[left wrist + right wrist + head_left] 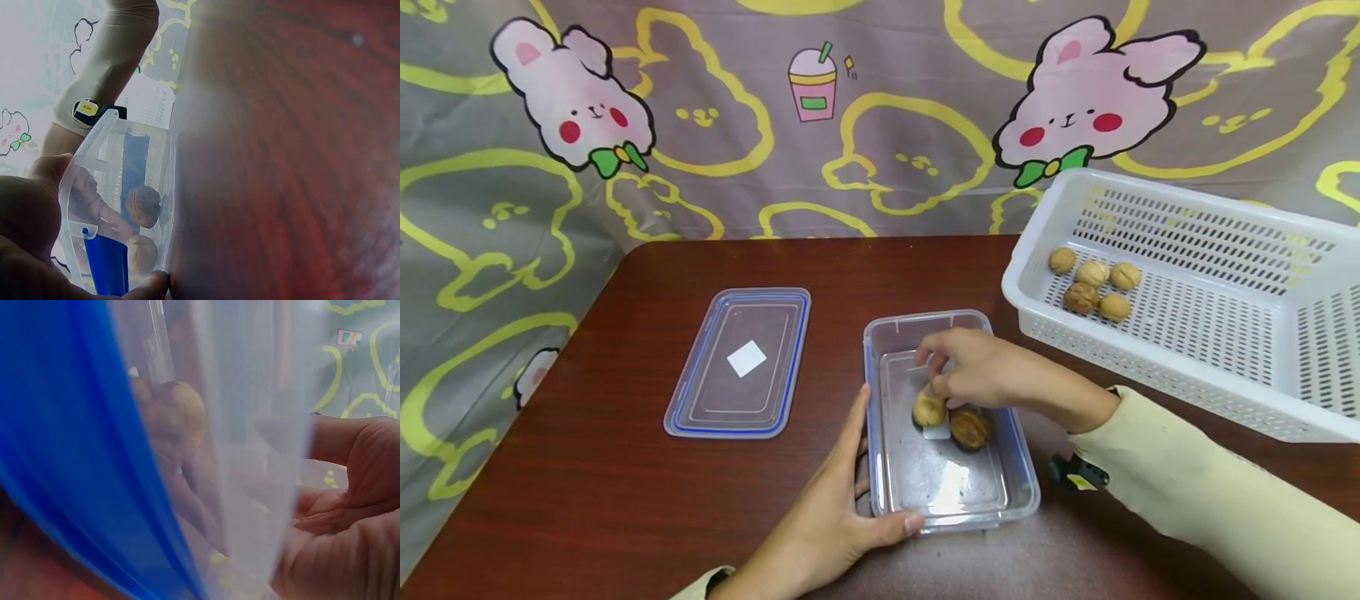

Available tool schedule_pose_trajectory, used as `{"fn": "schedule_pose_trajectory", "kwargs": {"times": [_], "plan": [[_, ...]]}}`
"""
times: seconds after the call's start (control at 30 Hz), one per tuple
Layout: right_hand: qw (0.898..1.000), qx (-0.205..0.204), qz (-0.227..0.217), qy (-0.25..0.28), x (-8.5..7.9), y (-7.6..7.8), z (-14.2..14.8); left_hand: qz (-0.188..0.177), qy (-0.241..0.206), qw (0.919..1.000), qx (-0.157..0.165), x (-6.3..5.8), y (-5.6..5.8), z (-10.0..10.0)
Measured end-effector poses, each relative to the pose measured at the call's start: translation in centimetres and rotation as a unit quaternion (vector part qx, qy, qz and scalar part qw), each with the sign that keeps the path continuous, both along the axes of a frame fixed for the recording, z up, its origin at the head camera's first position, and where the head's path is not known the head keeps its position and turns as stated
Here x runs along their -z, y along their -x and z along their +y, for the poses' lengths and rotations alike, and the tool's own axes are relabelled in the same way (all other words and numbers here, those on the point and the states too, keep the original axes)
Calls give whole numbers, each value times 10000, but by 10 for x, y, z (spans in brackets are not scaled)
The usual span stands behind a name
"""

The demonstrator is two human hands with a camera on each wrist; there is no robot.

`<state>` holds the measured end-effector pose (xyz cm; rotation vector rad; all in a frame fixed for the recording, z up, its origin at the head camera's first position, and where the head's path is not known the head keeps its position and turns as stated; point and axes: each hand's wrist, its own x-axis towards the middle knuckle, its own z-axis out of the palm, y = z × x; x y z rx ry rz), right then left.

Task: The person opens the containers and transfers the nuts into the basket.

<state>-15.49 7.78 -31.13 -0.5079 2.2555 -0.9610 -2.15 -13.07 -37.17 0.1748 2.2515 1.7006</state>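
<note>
A clear plastic food container (947,492) sits uncovered on the table with two walnuts inside. One is a lighter walnut (929,409), the other a darker walnut (970,428). My left hand (827,508) holds the container at its near left corner, thumb on the front rim and fingers along the left side. Over the far right side reaches my right hand (970,367), its loosely bent fingers inside the container. Its thumb is close above the lighter walnut; whether they touch is hard to tell. Through the wall, the left wrist view shows both walnuts on the bottom.
A clear lid (730,400) with a blue seal and a white label lies to the left. At the right stands a white perforated basket (1210,342) holding several walnuts (1093,272). A patterned curtain (880,150) hangs behind the table.
</note>
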Motion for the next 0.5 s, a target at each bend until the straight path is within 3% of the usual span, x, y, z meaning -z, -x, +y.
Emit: {"fn": "schedule_pose_trajectory", "kwargs": {"times": [0.23,0.5], "plan": [[9956,80,-544,761,12,-3,-1,-27,0,10000,-6,0,0,0],[9814,313,-1221,1447,25,-7,-5,-45,-14,10000,-5,0,0,0]]}}
